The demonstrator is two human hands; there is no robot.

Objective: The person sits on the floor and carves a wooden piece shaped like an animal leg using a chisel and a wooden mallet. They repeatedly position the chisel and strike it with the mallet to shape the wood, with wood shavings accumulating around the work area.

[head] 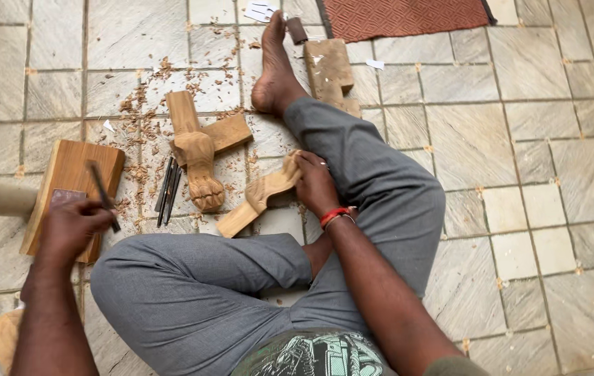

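Here, a person sits on a tiled floor (520,167) with legs folded. The left hand (70,226) is closed around a thin dark chisel (104,196), held over a flat wooden block (67,170) at nine o'clock. The right hand (314,184) grips one end of a carved wooden piece (258,197) at centre, beside the knee. A larger carved leg with claw foot (199,157) lies at eleven o'clock, spare chisels (168,189) just beside it, amid wood shavings (143,104). A red mat (401,17) lies at one o'clock.
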